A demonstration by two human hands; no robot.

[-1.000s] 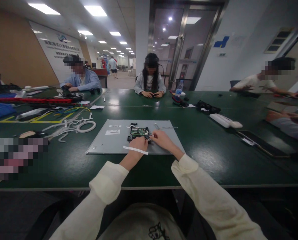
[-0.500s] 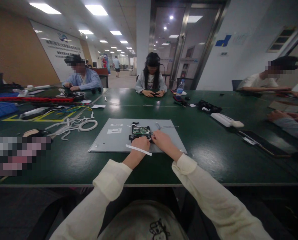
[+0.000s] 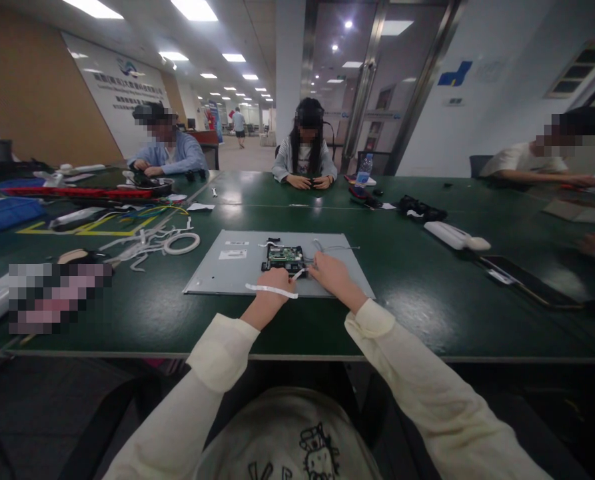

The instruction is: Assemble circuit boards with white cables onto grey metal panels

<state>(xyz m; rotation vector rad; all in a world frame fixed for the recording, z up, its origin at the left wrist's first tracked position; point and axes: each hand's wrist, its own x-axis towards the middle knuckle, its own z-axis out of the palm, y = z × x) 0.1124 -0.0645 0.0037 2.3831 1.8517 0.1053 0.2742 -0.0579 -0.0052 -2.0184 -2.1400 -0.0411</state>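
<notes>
A green circuit board [image 3: 284, 255] in a black frame lies on a grey metal panel [image 3: 227, 277] on the table. My left hand [image 3: 276, 285] is closed at the frame's near edge, with a white strip [image 3: 270, 291] lying across its back. A short white piece shows between my two hands; its far end is hidden. My right hand [image 3: 331, 272] is closed in a pinch at the board's right corner, beside thin grey cables [image 3: 344, 248]. What the fingers of either hand hold is too small to make out.
White strips and a white ring [image 3: 181, 243] lie left of the panel. To the right are a white device [image 3: 450, 237] and a phone-like black slab [image 3: 530, 283]. A water bottle [image 3: 364, 172] stands farther back. Other people sit around the green table [image 3: 412, 320].
The view has shifted slightly. My right hand has opened a small gap from the left hand, and a short white piece now shows between them.
</notes>
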